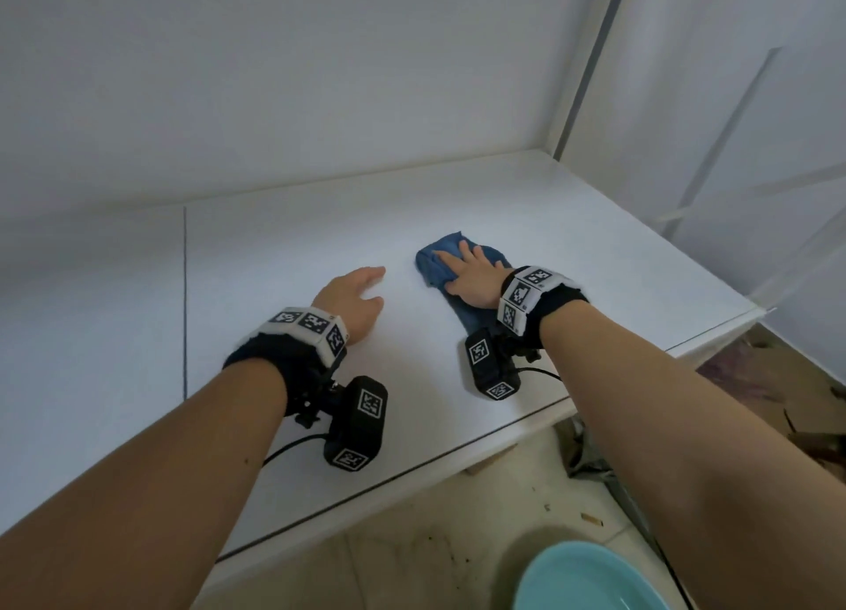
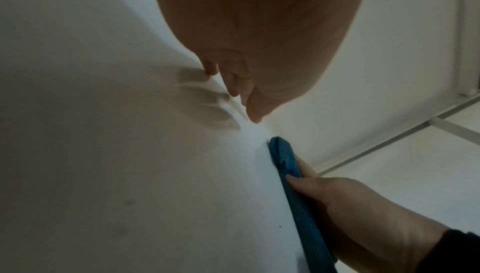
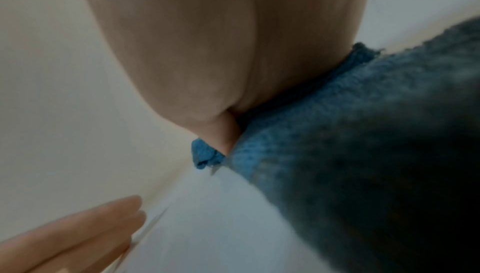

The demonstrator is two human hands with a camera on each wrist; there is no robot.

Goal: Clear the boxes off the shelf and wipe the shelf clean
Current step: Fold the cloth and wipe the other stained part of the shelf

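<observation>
A blue cloth (image 1: 439, 268) lies bunched on the white shelf (image 1: 284, 261), right of its middle. My right hand (image 1: 467, 273) presses flat on the cloth with straight, spread fingers. The right wrist view shows the palm on the cloth (image 3: 324, 133), and the left wrist view shows the cloth (image 2: 284, 158) edge-on under that hand (image 2: 363, 216). My left hand (image 1: 361, 293) rests on the bare shelf to the left of the cloth, fingers extended and touching the surface, holding nothing. In the left wrist view its fingertips (image 2: 255, 117) touch the shelf. No boxes are on the shelf.
A white wall (image 1: 274, 83) backs the shelf, and a white panel (image 1: 714, 105) stands at its right end. A dark seam (image 1: 185, 298) crosses the shelf at left. Below the front edge lie a tiled floor (image 1: 435, 541), a turquoise basin (image 1: 590, 582) and flattened cardboard (image 1: 778, 399).
</observation>
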